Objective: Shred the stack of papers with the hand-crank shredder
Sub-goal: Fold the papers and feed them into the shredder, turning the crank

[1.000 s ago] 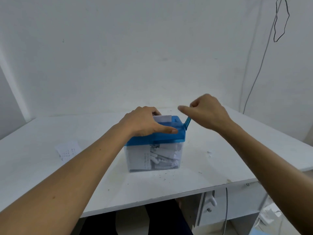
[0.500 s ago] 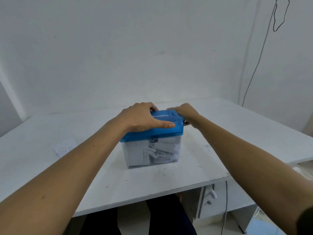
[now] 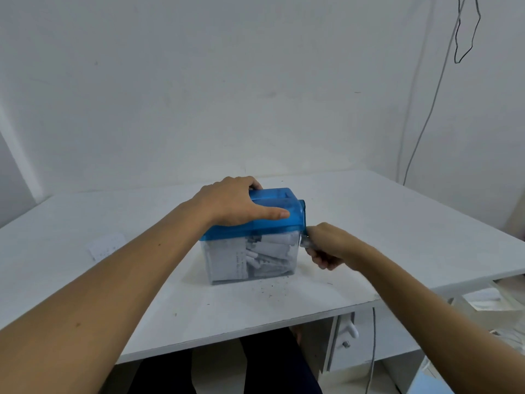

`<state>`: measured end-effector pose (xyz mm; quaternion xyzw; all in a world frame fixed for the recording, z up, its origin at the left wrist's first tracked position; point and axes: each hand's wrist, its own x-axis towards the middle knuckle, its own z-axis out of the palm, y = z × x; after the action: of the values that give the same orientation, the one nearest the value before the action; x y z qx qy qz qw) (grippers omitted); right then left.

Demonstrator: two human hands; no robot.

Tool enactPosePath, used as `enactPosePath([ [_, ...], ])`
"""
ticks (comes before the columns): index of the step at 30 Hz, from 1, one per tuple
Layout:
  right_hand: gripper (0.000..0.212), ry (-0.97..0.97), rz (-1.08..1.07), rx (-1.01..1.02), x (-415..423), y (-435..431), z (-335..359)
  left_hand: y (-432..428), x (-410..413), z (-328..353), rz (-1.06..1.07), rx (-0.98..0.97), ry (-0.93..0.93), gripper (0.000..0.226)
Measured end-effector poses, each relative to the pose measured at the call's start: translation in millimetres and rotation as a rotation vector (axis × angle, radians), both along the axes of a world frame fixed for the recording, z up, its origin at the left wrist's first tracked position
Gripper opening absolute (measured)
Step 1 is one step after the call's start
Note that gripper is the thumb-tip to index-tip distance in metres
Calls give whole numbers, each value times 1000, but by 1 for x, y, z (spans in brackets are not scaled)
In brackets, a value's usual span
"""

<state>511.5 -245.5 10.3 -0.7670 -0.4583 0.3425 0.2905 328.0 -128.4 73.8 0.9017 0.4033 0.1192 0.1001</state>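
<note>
The shredder stands near the middle of the tabletop. The left hand lies over its blue lid, fingers hooked on the far edge and thumb stretched along the front. The right hand is closed round the crank, which hangs at the bottom of its circle on the shredder's right side. The step in hand looks like cranking, and the low point is where a light box most wants to tip or skid. So the left hand should bear straight down on the lid while the right pulls the handle round in an even circle, turning from the wrist and not dragging sideways. No sheet shows above the slot, so I cannot tell whether one is in the cutters. The clear bin is already packed with shreds, and a jam from below seems likely; if the crank stiffens, stop and do not force it. One paper lies on the tabletop to the left, well apart from the shredder.
</note>
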Motion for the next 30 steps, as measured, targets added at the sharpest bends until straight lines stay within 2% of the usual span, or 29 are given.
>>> enactPosePath([
  [2,33,-59,71,-37,1,-9,15,0,0,3,-1,10,22,95],
  [4,31,-23,107,0,3,-19,37,-5,-1,4,-3,-5,33,92],
  [7,51,29,108,78,9,-22,83,-6,-1,6,-14,-21,36,88],
  [10,53,-102,223,108,18,-10,112,-5,-1,4,-15,-13,29,86],
  [14,53,-161,156,210,31,18,114,-4,-1,3,-14,-12,27,90],
  [17,54,-312,23,293,33,47,105,-4,-1,3,-12,-11,20,92],
  [19,55,-376,-1,274,31,65,92,-4,-2,3,-16,-6,19,89],
  [23,54,-313,-2,232,24,76,80,-5,-2,1,-13,-8,13,87],
  [26,49,-305,13,107,25,78,72,-6,-3,4,-22,-28,19,89],
  [28,28,-393,83,-154,29,81,48,-6,-5,4,-22,-45,17,90],
  [30,16,-379,112,-357,32,78,20,-7,-4,3,-20,-39,27,92],
])
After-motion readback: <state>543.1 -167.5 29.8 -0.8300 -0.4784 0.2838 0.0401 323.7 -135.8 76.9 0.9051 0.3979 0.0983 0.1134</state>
